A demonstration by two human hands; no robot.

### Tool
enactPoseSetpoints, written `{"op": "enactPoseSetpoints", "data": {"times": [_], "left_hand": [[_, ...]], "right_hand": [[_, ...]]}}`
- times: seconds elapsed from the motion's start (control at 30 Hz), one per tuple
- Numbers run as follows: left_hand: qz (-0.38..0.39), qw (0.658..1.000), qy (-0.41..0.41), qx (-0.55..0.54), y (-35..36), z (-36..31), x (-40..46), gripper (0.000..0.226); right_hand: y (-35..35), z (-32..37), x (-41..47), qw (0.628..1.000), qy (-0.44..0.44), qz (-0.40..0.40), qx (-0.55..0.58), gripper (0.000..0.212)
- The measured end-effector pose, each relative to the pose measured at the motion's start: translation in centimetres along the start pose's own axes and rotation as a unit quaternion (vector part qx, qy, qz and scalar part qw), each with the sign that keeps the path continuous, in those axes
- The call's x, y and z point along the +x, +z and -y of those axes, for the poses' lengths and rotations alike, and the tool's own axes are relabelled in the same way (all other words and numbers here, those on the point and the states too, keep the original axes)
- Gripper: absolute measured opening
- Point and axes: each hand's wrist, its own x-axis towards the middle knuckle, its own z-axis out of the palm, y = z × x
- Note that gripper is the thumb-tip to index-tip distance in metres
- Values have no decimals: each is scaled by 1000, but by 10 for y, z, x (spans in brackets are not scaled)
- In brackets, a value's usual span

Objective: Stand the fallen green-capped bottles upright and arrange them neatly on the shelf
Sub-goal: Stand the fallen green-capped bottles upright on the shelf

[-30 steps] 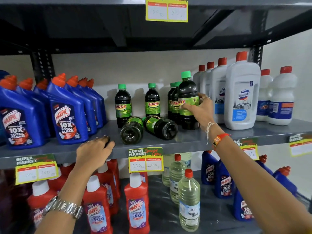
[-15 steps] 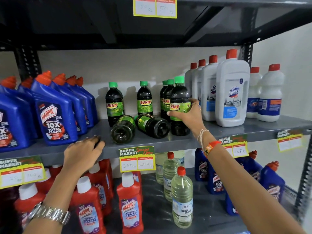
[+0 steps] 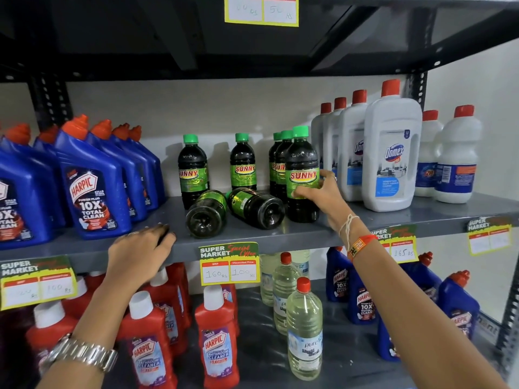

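Two dark green-capped bottles lie on their sides on the grey middle shelf (image 3: 393,220): one fallen bottle (image 3: 206,214) with its base toward me, a second fallen bottle (image 3: 257,207) just right of it. My right hand (image 3: 323,195) grips an upright front bottle (image 3: 302,175) that stands on the shelf at the head of a row of two more upright ones (image 3: 280,161). Two other upright bottles stand behind, one at the left (image 3: 192,169) and one in the middle (image 3: 243,162). My left hand (image 3: 140,254) rests flat on the shelf's front edge, holding nothing.
Blue Harpic bottles (image 3: 92,186) crowd the shelf's left side. White red-capped Domex bottles (image 3: 391,153) stand right of my right hand. Below are red Harpic bottles (image 3: 216,341), clear bottles (image 3: 304,332) and more blue ones. Price tags (image 3: 229,263) hang from the shelf edge.
The upright bottle in my right hand came down from slightly raised and now stands on the shelf. The camera shifted a little. My left hand stayed on the shelf edge.
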Motion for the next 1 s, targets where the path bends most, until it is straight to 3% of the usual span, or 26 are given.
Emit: {"op": "enactPoseSetpoints", "data": {"times": [0.13,0.2,0.33,0.4,0.43,0.5,0.6,0.73,0.8,1.0], "left_hand": [[-11,1000,2,-1,0,-1,-1,39],[-13,1000,-1,-5,0,-1,-1,38],[-17,1000,-6,-4,-1,-3,-2,39],[-20,1000,-11,-10,-2,-5,-3,39],[-20,1000,-13,-13,-2,-6,-3,39],[-10,1000,-16,-9,-3,-6,-2,40],[29,999,-18,-11,-8,-5,-1,42],[21,999,-30,-20,-14,2,-8,44],[-5,1000,-25,-19,-14,1,-12,41],[-23,1000,-14,-12,-13,-3,-15,45]], "right_hand": [[10,6,-5,994,-41,-39,-94,96],[15,10,-10,971,-89,-114,-192,101],[34,33,-28,892,-304,-235,-238,75],[50,48,-33,865,-378,-200,-262,60],[59,54,-33,863,-390,-145,-287,55],[76,62,-30,862,-343,12,-372,55],[100,65,-20,802,-195,170,-538,62],[119,56,-8,746,-121,177,-631,38],[123,49,-4,734,-94,175,-649,41],[125,42,2,766,-79,144,-622,40]]}}
